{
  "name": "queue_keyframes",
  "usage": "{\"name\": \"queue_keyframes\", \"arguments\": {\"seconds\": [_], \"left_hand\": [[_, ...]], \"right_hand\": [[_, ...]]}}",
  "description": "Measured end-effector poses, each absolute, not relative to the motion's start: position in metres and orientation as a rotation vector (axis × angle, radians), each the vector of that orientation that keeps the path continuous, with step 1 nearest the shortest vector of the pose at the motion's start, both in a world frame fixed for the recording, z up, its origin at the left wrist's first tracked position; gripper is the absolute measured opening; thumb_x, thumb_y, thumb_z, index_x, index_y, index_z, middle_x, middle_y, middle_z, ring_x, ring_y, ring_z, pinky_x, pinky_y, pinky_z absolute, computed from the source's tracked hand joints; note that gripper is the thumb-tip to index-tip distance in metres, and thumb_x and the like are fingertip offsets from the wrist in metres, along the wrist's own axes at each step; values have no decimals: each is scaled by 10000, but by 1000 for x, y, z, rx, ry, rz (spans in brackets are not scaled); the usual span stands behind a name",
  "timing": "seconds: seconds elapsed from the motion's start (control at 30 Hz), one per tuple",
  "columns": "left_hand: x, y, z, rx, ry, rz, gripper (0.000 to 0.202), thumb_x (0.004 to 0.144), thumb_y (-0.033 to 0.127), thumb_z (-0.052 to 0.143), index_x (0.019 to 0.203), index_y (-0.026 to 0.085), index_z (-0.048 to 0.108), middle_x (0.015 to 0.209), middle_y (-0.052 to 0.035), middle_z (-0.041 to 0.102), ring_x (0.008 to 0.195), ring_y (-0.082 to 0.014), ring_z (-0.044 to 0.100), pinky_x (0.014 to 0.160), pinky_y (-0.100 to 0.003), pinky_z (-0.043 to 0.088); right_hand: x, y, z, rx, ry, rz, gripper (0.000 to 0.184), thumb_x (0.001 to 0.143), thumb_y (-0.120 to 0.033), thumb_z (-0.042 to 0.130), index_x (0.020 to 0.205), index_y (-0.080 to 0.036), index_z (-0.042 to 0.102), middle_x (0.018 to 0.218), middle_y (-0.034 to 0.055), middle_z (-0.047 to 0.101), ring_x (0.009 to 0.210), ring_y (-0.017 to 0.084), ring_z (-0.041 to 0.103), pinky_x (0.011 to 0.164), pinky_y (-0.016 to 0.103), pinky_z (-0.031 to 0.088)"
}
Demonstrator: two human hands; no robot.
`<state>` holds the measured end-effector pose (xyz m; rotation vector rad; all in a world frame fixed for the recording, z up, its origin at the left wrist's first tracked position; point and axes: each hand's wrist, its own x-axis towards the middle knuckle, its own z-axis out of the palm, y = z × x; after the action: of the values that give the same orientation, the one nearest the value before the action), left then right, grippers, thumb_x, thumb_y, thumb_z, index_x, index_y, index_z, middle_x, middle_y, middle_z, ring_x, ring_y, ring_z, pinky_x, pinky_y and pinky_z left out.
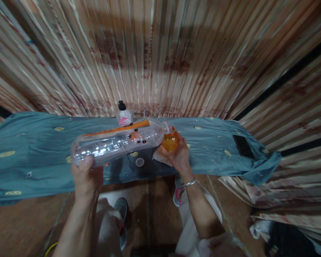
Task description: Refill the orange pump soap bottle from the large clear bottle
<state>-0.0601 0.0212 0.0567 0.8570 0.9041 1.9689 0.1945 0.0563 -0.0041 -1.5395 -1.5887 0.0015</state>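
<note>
My left hand (88, 175) is wrapped round the base end of a large clear plastic bottle (109, 144) with an orange-marked label. The bottle lies nearly level in the air, its neck pointing right. Its mouth is at the rim of a small orange see-through cup (170, 140), which my right hand (179, 155) grips from the right side. Whether liquid is flowing between them I cannot tell. Below the cup, a crumpled pale cloth or tissue (160, 157) shows beside my right hand. A small round whitish cap (139, 162) lies on the cloth-covered surface under the bottle.
A teal patterned cloth (42, 142) covers the long narrow bench. Behind the large bottle stands a small clear bottle with a black top (124, 116). A dark phone (243, 146) lies toward the right end. Striped curtains (149, 53) hang behind and to the right.
</note>
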Motion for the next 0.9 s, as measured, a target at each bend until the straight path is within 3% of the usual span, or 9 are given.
{"name": "queue_keyframes", "arguments": {"seconds": [0.9], "left_hand": [[-61,22,58,863,914,1973,658,514,405,860,1115,238,651,974,-41,683,640,-112,569,520,-187,471]], "right_hand": [[194,56,-3,-1528,-1585,12,716,698,-377,752,1325,-138,504,1185,149,671,1098,307,631,932,469,553]]}}
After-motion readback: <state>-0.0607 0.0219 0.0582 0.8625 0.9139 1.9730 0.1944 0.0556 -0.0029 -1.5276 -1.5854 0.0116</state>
